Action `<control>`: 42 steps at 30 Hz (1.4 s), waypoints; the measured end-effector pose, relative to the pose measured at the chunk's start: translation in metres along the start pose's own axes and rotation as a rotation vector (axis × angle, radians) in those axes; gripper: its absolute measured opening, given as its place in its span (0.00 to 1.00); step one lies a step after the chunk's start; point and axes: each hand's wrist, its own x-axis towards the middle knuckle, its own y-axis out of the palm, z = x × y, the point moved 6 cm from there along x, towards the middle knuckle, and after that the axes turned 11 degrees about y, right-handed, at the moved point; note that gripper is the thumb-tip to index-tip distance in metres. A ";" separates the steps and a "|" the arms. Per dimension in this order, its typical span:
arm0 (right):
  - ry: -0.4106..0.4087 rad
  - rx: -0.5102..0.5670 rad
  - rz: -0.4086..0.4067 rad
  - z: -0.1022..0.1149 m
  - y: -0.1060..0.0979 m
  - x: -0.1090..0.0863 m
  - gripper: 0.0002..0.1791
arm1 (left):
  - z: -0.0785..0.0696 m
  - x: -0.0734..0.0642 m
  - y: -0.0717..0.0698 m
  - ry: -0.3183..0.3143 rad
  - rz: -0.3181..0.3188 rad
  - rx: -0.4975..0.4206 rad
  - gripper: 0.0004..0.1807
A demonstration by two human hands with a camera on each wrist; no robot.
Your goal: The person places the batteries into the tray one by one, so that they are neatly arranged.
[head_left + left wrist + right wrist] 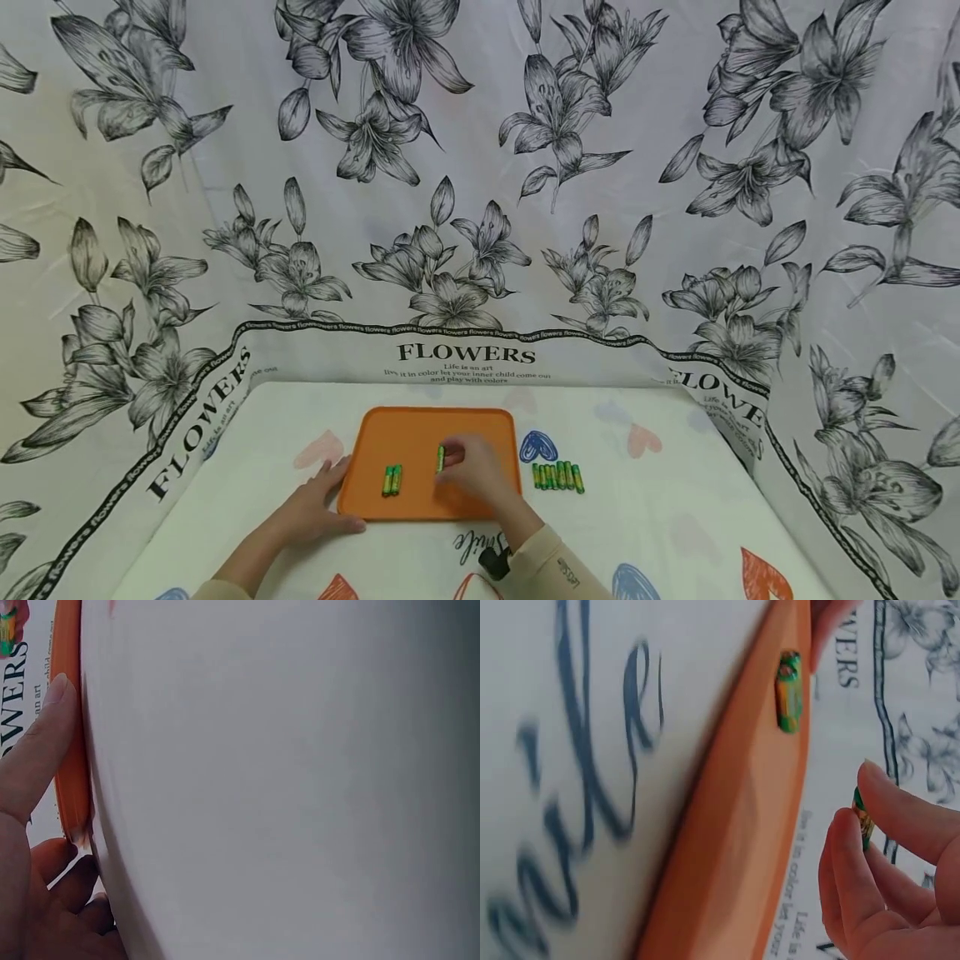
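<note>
An orange tray (420, 425) lies on the white cloth. Its front left corner is between the thumb and fingers of my left hand (318, 504), thumb along the front edge and fingers at the left side. Two green and yellow batteries (392, 481) lie side by side in the tray's left half. Over the tray's middle right, my right hand (472, 471) pinches another battery (862, 819) between thumb and fingertips, seen clear of the tray in the right wrist view.
Right of the tray, several more batteries (557, 476) form a row on the white cloth (660, 517), which is printed with hearts. A flower-patterned curtain (480, 167) surrounds the table's back and sides.
</note>
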 end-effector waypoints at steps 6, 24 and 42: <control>0.023 0.020 0.048 0.008 0.032 0.001 0.29 | 0.001 0.000 0.004 -0.015 0.014 -0.013 0.68; 0.005 -0.205 -0.036 0.024 0.072 0.011 0.27 | -0.002 0.001 -0.005 0.017 0.006 0.016 0.67; -0.012 -0.014 0.015 0.016 0.036 -0.013 0.36 | -0.002 0.001 -0.002 0.009 0.009 0.020 0.67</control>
